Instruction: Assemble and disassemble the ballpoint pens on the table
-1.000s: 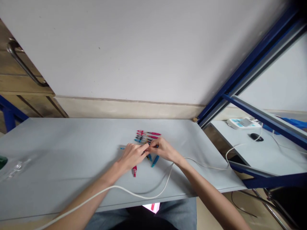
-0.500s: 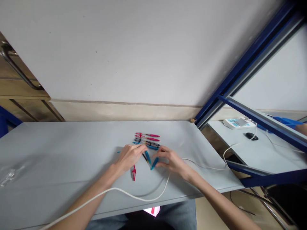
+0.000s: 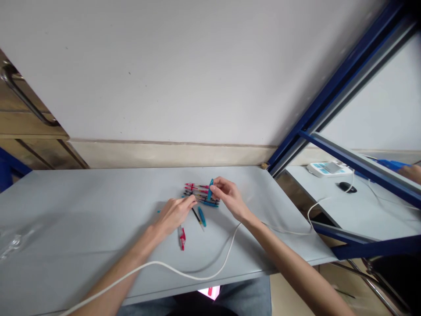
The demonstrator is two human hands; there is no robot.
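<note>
Pinched between the fingers of my right hand (image 3: pixel 228 196) is a blue pen barrel piece (image 3: pixel 210 189), raised nearly upright over the row of pens. My left hand (image 3: pixel 176 211) is closed, fingertips together near the left part of the row; what it holds is too small to make out. In that row lie red pens (image 3: pixel 194 185), dark pens and a blue pen (image 3: pixel 210 204). Nearer to me are another blue pen barrel piece (image 3: pixel 201 217), a dark pen refill (image 3: pixel 198 218) and a red pen piece (image 3: pixel 182 239). A small blue bit (image 3: pixel 158 211) shows left of my left hand.
A white cable (image 3: pixel 194 277) loops across the grey table (image 3: pixel 98 210) and over my left forearm. Crumpled clear plastic (image 3: pixel 13 245) lies at far left. Beyond the blue frame (image 3: pixel 355 162) are a black mouse (image 3: pixel 347 187), a white device (image 3: pixel 325 169) and another person's hand (image 3: pixel 412 172).
My right hand has picked up the blue barrel piece from the table and carried it up and away from me, over the pens. My left hand has shifted slightly left and stays closed.
</note>
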